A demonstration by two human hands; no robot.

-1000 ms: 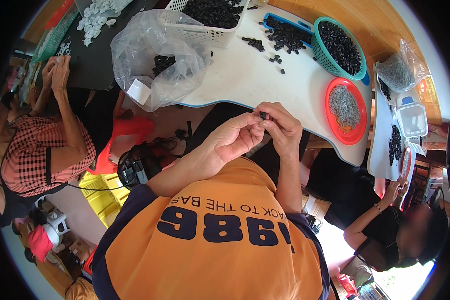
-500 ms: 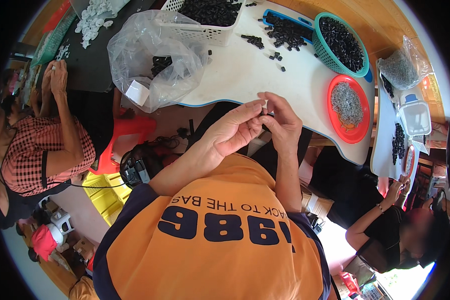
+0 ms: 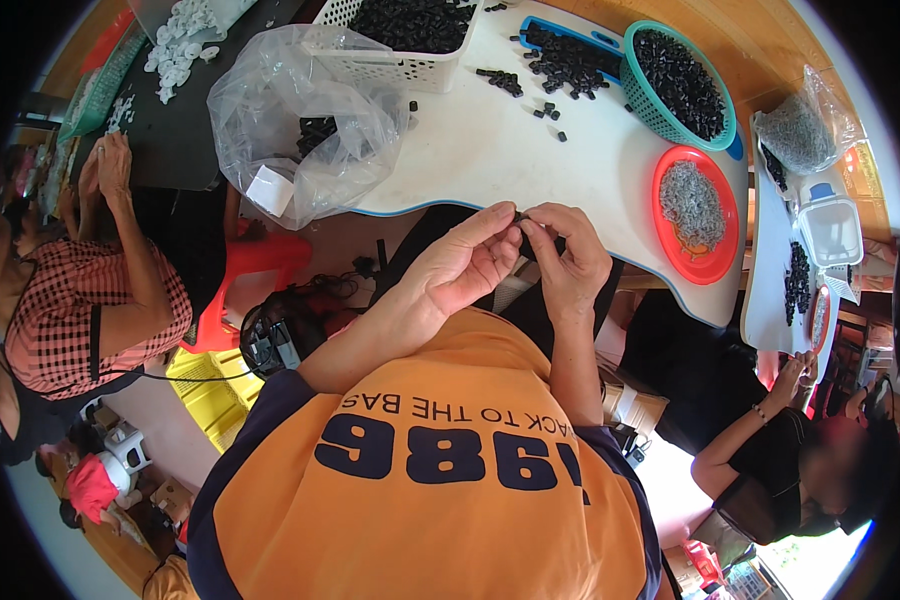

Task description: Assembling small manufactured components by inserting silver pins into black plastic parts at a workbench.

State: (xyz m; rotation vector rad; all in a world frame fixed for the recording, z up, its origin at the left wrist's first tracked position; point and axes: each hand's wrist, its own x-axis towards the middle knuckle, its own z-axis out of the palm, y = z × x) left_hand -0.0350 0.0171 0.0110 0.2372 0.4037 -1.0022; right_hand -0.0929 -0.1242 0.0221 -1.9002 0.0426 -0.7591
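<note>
Black part (image 3: 519, 218) is looking unfinished; left hand (image 3: 465, 260) and right hand (image 3: 570, 258) are pinching it. Loose pile (image 3: 568, 62) is waiting on worktop (image 3: 460, 150).

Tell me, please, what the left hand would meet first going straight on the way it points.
The left hand would probably meet the right hand first, with a small dark piece between them; depth is unclear.

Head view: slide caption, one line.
Left hand and right hand hold a small dark part at the edge of a white table.
</note>
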